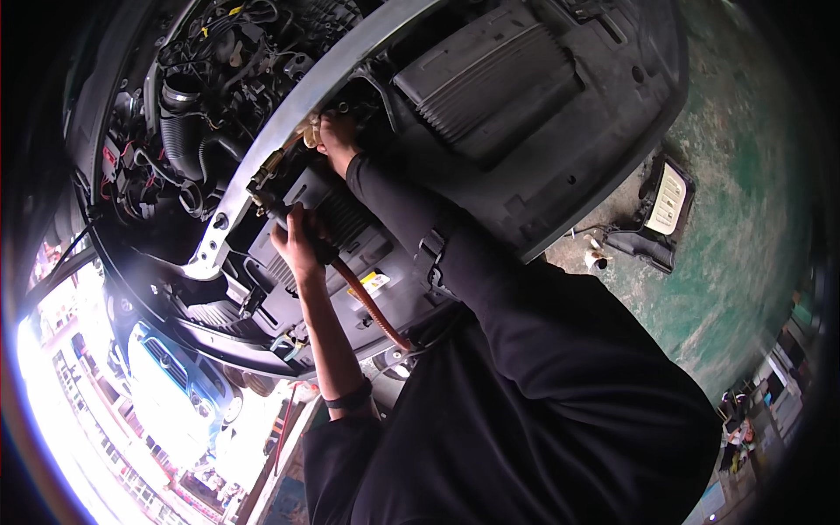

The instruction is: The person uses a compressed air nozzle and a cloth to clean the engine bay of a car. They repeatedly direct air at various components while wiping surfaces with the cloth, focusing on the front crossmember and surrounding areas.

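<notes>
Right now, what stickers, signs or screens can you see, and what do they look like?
Small sticker: on the black engine-bay cover beside the orange hose, rectangular, yellow and white.
Flat panel: on the green floor at right, pale rectangle in a dark frame; cannot tell if it is a screen.

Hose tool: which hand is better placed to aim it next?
Likely left: the left hand grips the hose tool, while the right hand is busy at a pale item further in.

The single head camera looks down steeply, tilted, from close above the open engine bay [219,96] of a car, with the person's forearms rising from the lower edge.
</notes>
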